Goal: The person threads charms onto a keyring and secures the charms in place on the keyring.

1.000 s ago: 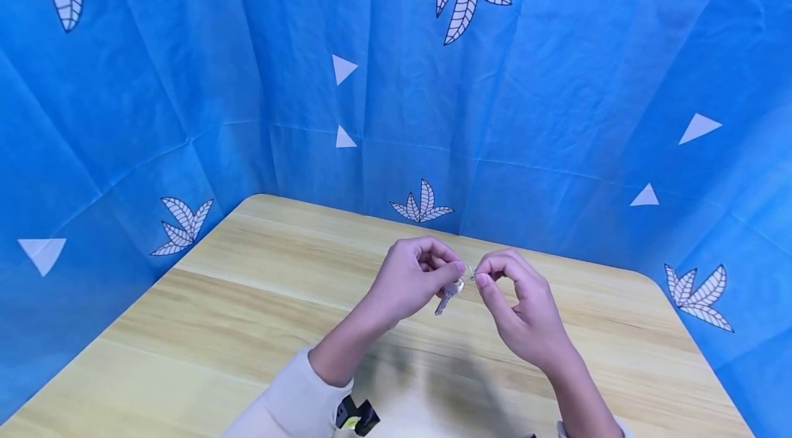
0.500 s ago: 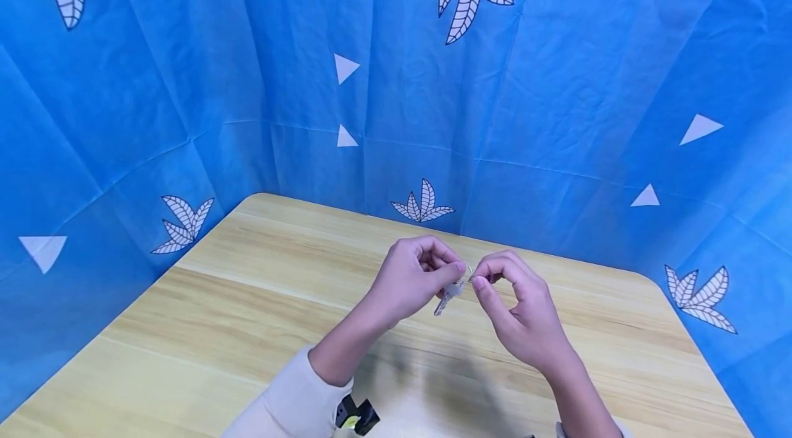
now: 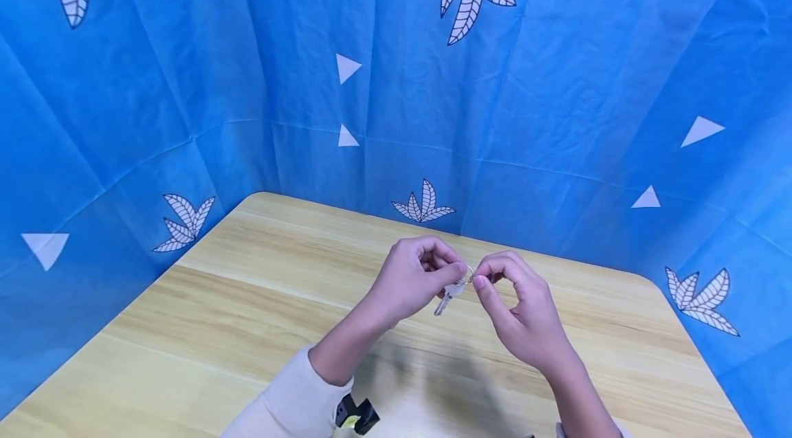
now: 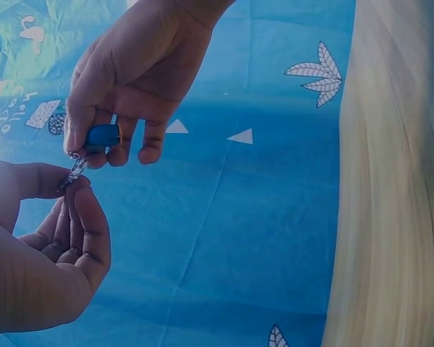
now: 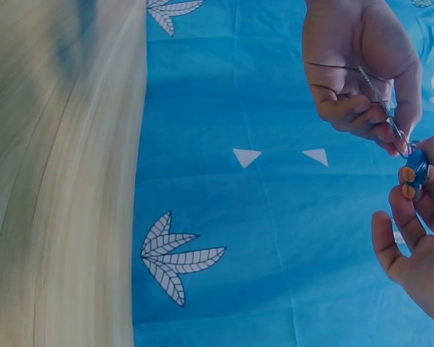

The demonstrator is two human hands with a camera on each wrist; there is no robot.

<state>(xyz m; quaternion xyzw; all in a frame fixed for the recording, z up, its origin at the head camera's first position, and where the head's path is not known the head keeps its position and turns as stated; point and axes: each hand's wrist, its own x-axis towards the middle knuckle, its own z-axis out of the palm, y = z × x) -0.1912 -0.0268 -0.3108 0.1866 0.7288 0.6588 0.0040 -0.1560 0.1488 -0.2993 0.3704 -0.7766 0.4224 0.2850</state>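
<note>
A silver key (image 3: pixel 447 300) hangs below the fingertips of my left hand (image 3: pixel 411 280) in the head view. That hand pinches the key's upper end, beside a thin metal ring (image 3: pixel 471 271). Thumb and forefinger of my right hand (image 3: pixel 526 307) pinch at the ring's right side. In the right wrist view, the right hand (image 5: pixel 423 246) holds a small blue charm (image 5: pixel 418 165) with orange feet, joined to the metal near the left fingertips. The left wrist view shows the blue charm (image 4: pixel 103 136) against the right fingers. In the head view the right fingers hide it.
Both hands are above a light wood table (image 3: pixel 247 300) with rounded corners. A blue curtain (image 3: pixel 309 170) with white leaf and triangle prints hangs behind and at both sides. A black device (image 3: pixel 357 416) sits at the left sleeve cuff (image 3: pixel 309 383).
My right fingertips shift slightly left toward the ring, then stay nearly in place. The key's face turns a little. The left hand hardly moves.
</note>
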